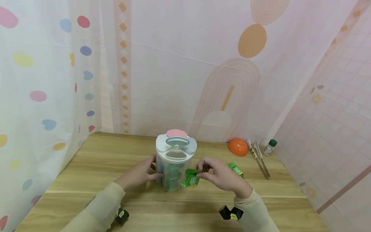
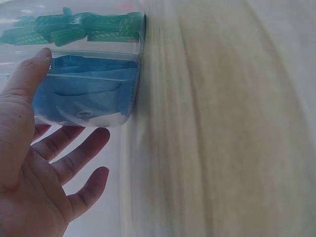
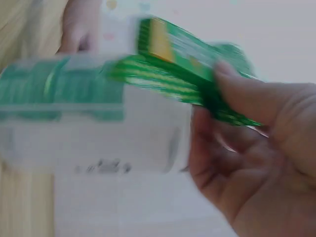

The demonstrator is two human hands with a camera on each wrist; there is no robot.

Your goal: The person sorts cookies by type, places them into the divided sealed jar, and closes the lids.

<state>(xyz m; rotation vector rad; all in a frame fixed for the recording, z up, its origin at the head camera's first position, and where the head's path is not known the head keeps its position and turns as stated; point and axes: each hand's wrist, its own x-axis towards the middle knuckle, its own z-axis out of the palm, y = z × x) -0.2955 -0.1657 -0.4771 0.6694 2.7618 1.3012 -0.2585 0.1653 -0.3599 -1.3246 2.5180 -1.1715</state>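
The lidded clear container (image 1: 174,172) is positioned upright on the wooden tabletop (image 1: 162,209), lower centre of the head frame. Its picture-left side is contacted by the left hand (image 1: 140,174), fingers spread. A green packet (image 1: 190,179) is pinched by the right hand (image 1: 221,176) at the container's picture-right edge.

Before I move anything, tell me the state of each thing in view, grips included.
Container: upright, green packets and blue packets inside
Lid: on the container; flap positions unclear
Left grip: holding the container's side
Right grip: pinching a green packet beside the container
Loose green packet: lying on the table
Orange bowl: upside down
Tongs: lying, arms spread
Bottle: standing, green cap on
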